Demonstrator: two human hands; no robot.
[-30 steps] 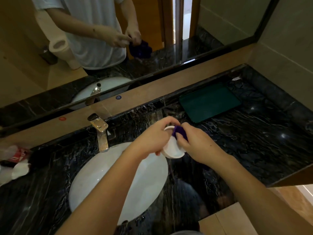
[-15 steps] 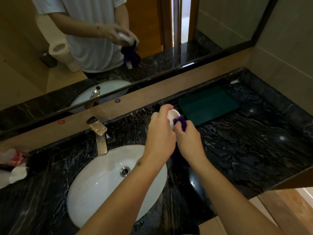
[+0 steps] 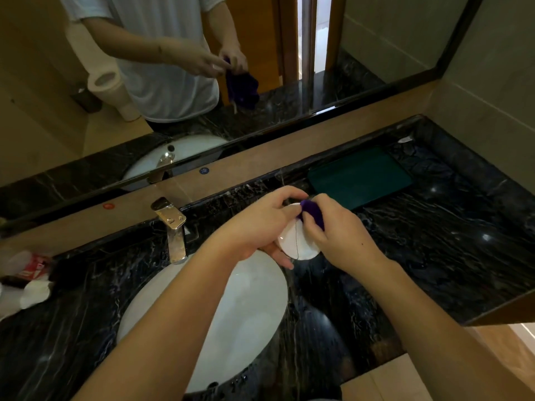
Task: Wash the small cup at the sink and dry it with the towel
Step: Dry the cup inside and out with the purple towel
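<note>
My left hand [image 3: 260, 227] grips a small white cup [image 3: 295, 241], held on its side just right of the white oval sink [image 3: 217, 322], with its round bottom facing me. My right hand [image 3: 338, 238] pinches a dark purple towel [image 3: 311, 211] and presses it against the cup's upper edge. Most of the towel is hidden behind my right hand; the mirror shows it hanging below the hands. The cup's opening faces away from me.
A metal faucet [image 3: 172, 227] stands at the sink's back left. A dark green tray [image 3: 359, 176] lies on the black marble counter [image 3: 434, 250] at the back right. A red-labelled packet [image 3: 31, 269] and white crumpled items [image 3: 34, 293] sit at the far left. The mirror runs along the back.
The cup has been turned in my left hand and lowered, so its bottom faces me again. My right hand has shifted the purple towel to the cup's upper edge.
</note>
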